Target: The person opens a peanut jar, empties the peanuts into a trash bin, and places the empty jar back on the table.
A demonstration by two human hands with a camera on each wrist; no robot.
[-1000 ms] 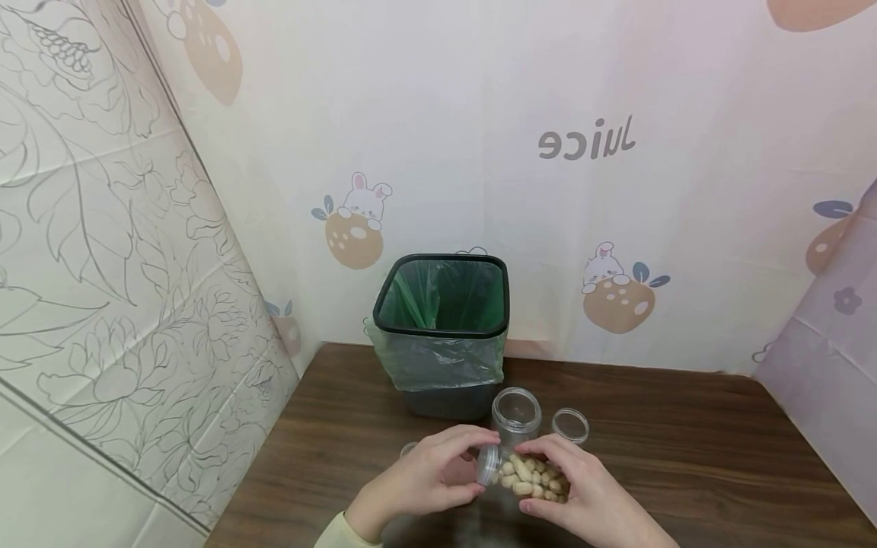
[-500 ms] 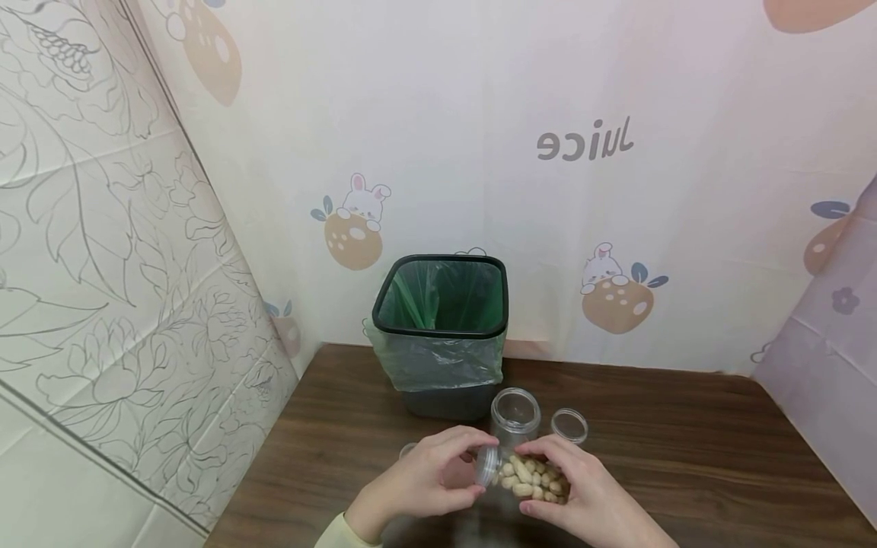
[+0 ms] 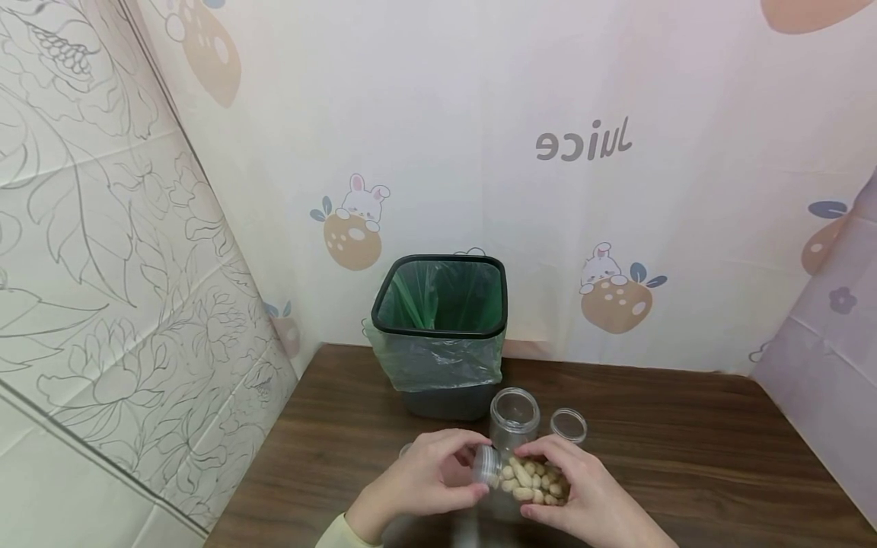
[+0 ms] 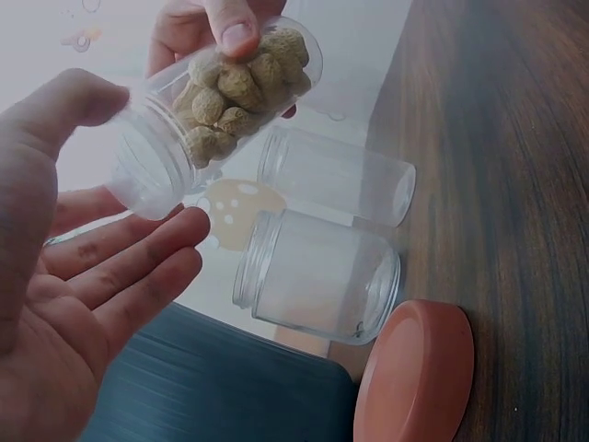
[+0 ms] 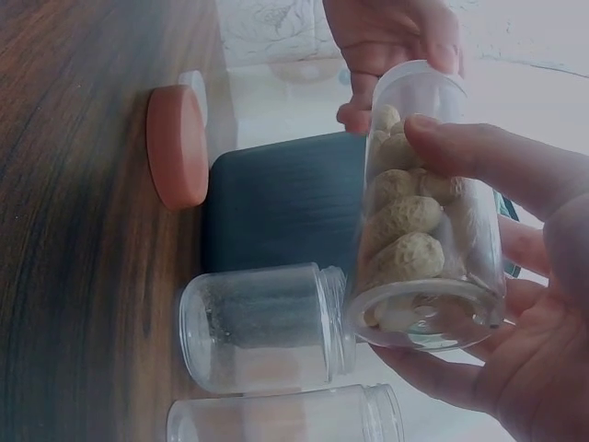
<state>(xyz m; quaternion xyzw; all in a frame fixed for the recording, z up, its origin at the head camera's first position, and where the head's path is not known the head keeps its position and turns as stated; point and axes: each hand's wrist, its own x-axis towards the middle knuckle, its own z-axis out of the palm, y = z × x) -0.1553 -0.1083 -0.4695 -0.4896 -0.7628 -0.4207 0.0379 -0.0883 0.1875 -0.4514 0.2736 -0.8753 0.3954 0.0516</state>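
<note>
A clear jar of peanuts (image 3: 530, 481) is held on its side above the table, its lid toward the left. My right hand (image 3: 582, 487) grips the jar's body, thumb and fingers on opposite sides, as the right wrist view shows. My left hand (image 3: 432, 476) is at the clear screw lid (image 4: 152, 157), thumb on one side of its rim and index finger on the other. Its remaining fingers (image 4: 152, 267) are spread and fairly straight. Part of the index finger's contact is hidden behind the lid.
Behind the hands stand an uncovered clear jar (image 5: 258, 327) and a second clear jar (image 4: 336, 175). A dark bin (image 3: 438, 403) with a green liner is at the back. A round salmon-pink thing (image 5: 178, 147) lies on the wooden table (image 3: 658, 434), a whitish disc beside it.
My left fingers have drawn back slightly to the left at the lid, and the lid looks a little turned or shifted left. The right hand and jar body stay nearly in place.
</note>
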